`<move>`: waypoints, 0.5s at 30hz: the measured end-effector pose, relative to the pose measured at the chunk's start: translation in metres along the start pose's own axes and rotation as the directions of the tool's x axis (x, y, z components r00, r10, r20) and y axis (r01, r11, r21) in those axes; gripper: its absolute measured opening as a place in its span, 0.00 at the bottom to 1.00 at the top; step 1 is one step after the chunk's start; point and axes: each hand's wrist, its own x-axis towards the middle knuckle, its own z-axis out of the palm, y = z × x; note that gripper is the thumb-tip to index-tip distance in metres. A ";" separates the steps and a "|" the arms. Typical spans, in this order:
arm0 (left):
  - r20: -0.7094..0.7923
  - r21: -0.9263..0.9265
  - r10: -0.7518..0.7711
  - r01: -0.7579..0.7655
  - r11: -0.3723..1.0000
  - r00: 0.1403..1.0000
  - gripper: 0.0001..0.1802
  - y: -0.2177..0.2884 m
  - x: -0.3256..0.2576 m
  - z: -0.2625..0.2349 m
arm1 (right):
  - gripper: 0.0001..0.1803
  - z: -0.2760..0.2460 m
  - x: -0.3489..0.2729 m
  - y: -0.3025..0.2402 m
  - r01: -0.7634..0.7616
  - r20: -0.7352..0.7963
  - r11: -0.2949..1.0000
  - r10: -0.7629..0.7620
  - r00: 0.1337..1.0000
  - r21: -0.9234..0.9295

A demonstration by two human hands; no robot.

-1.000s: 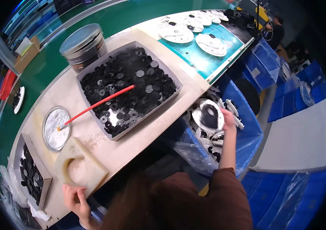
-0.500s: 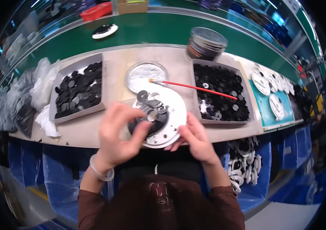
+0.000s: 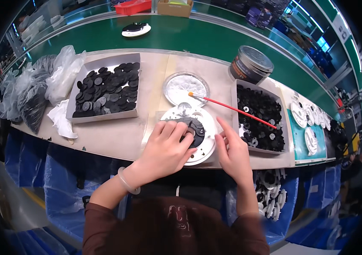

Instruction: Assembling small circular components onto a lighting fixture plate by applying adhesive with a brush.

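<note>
I look down on a pale surface (image 3: 108,137) alongside a green conveyor (image 3: 189,35), with blue bins (image 3: 68,197) below. I count two open boxes (image 3: 104,117) of small black parts (image 3: 111,90), one tub (image 3: 252,63), one shallow dish (image 3: 208,88), one red-handled brush (image 3: 240,112). One round white housing (image 3: 208,121) is at the near edge; the left hand (image 3: 164,146) curls its fingers over it, though I cannot tell what they pinch. The right hand (image 3: 237,157) has fingers spread beside its rim.

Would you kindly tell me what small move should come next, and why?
Perhaps steady the white disc with the right hand, which is open beside its rim, since the left hand is over the black part on it.
</note>
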 end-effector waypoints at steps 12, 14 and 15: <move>-0.029 -0.240 -0.062 0.053 0.969 0.998 0.14 -0.001 0.000 0.002 | 0.19 -0.001 0.008 0.008 0.022 0.242 0.998 -0.035 0.970 0.055; -0.044 -0.249 -0.079 0.065 0.966 0.996 0.14 0.000 -0.001 0.003 | 0.19 -0.006 0.014 0.003 0.049 0.259 0.998 -0.056 0.964 0.034; -0.064 -0.248 -0.084 0.065 0.967 0.994 0.14 0.000 -0.003 0.005 | 0.18 -0.012 0.020 -0.002 0.035 0.318 0.998 -0.019 0.948 -0.044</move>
